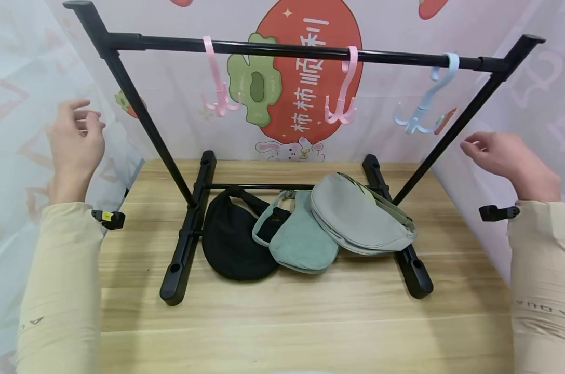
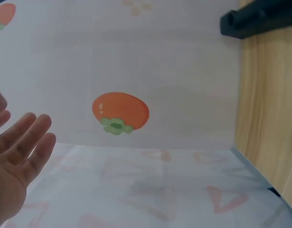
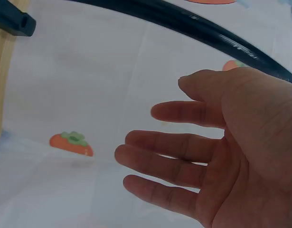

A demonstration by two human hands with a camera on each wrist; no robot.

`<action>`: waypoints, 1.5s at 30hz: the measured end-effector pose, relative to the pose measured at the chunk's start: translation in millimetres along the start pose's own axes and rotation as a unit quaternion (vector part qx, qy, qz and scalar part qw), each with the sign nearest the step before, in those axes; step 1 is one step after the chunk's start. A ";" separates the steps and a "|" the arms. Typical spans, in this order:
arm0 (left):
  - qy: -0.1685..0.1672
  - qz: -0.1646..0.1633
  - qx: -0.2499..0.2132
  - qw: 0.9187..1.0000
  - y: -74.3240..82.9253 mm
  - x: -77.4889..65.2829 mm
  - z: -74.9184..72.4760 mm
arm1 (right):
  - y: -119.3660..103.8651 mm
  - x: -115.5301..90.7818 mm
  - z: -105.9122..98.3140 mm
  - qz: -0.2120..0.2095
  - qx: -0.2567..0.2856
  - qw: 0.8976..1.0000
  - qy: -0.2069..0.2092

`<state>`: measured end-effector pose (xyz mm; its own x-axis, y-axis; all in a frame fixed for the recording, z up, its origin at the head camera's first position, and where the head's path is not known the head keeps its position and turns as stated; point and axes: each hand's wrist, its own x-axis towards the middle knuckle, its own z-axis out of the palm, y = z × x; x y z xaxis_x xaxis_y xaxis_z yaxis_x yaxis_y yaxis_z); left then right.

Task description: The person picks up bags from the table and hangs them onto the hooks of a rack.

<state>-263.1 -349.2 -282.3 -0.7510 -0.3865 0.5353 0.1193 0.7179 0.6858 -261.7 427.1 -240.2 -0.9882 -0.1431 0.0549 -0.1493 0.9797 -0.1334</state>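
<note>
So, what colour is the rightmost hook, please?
The hook is light blue, clearest in the head view.

Left hand (image 1: pixel 76 143) and right hand (image 1: pixel 509 158) hover well apart, fingers (image 3: pixel 160 165) relaxed.

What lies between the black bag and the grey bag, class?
The teal bag lies between the black bag and the grey bag, partly covering the black one, in the head view.

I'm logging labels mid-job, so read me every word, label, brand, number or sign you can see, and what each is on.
"柿柿顺利": running bottom to top on the red persimmon print.
"ADUA", as best I can tell: on the right sleeve; small and uncertain.
"A": on the left sleeve; a mark beside it is unreadable.
Black rack bar, right wrist view: pale print, too blurred.
Black bag: tiny mark, too small.
No readable numbers.
</note>
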 end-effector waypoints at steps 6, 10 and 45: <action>0.083 0.045 -0.045 0.994 3.8 -14.6 5.4 | -10.5 -11.1 3.0 -0.029 -0.018 0.999 0.022; 0.121 0.063 -0.075 0.988 4.3 -24.8 9.0 | -19.6 -16.9 5.8 -0.044 -0.022 0.998 0.029; 0.064 0.233 -0.150 0.959 64.9 -120.3 98.6 | -92.4 -28.6 80.5 -0.142 0.026 0.989 -0.007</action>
<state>-229.1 -199.0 -350.8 -0.4865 -0.1466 0.8613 0.6185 0.6385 0.4580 -222.4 329.4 -309.0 -0.9061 -0.4146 0.0846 -0.4231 0.8908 -0.1656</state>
